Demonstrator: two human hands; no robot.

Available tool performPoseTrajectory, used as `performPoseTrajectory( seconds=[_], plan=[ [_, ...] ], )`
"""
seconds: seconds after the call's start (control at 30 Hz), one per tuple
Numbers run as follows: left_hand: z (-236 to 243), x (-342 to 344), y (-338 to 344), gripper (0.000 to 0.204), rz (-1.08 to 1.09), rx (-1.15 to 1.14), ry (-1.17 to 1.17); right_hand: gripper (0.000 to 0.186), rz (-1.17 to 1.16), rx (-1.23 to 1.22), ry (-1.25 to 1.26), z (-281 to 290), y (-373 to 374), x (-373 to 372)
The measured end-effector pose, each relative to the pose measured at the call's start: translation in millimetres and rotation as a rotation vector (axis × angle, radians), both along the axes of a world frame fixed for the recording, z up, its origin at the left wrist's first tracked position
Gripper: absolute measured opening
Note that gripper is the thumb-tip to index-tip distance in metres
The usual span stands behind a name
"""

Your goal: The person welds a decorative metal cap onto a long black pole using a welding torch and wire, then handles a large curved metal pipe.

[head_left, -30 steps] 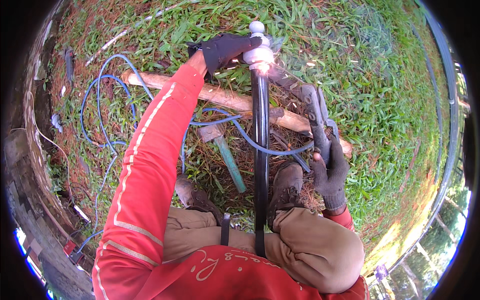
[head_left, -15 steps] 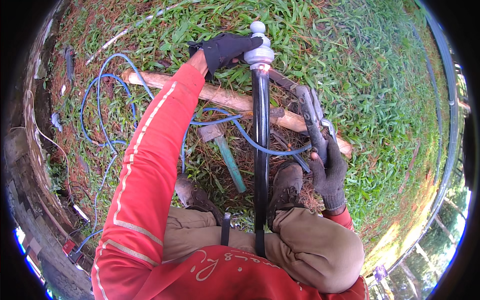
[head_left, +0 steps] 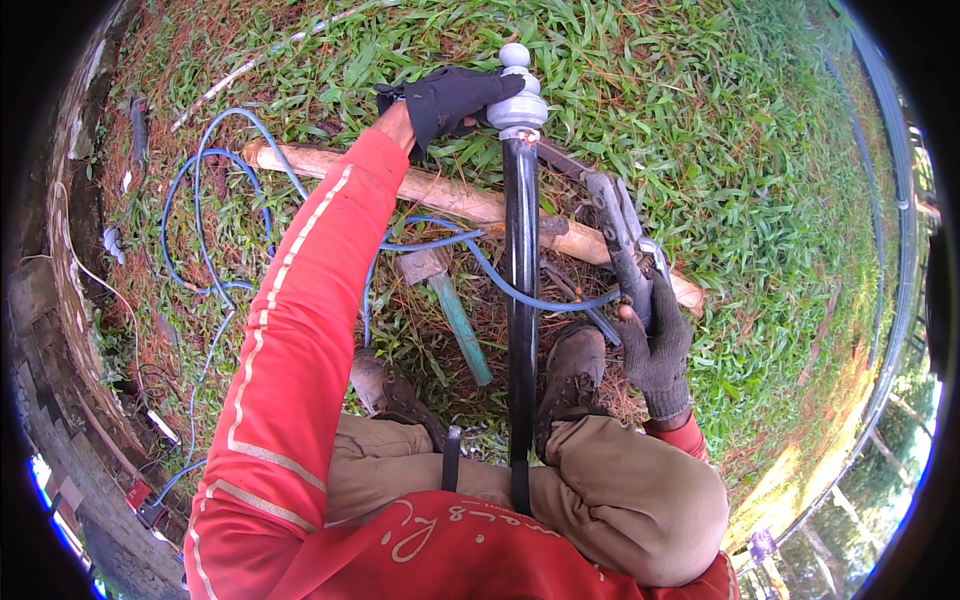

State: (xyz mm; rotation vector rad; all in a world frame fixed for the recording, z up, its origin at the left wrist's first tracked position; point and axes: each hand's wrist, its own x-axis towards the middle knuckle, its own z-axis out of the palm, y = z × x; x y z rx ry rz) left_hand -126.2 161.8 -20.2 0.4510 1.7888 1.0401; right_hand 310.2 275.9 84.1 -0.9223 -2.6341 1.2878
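The glossy black metal pole (head_left: 522,250) crosses over the round pale log (head_left: 450,193), probably heavy, stiff, best held mid-shaft; grey-gloved right hand (head_left: 660,350) clamps the dark-grey tubular tool (head_left: 620,235) at the log's right end; black-gloved left hand (head_left: 450,103) grips the silver bulbous finial (head_left: 518,108) beyond

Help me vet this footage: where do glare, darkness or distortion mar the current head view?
All in the head view: corners black; grey strip at the right rim looks bowed; daylight washed out at lower right; glare streaking the pole; left hand and right hand reasonably sharp.
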Motion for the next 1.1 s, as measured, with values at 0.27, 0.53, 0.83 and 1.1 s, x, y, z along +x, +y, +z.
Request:
performPoseTrajectory(
  seconds=[0.27,0.53,0.83,1.1],
  plan=[
    [4,-1,-4,0.049,-0.016,-0.025,0.035,0.061,0.007,-0.016,0.014,-3,-2,-2],
    [7,1,-1,0.047,0.002,-0.016,-0.010,0.062,-0.002,0.003,0.017,-3,-1,-2],
    [2,-4,-6,0.049,-0.026,0.011,-0.064,0.063,0.026,0.064,0.084,-11,-2,-6],
    [-5,-2,-2,0.043,0.046,0.042,-0.123,0.040,-0.261,-0.668,0.067,5,-2,-11]
  ],
)
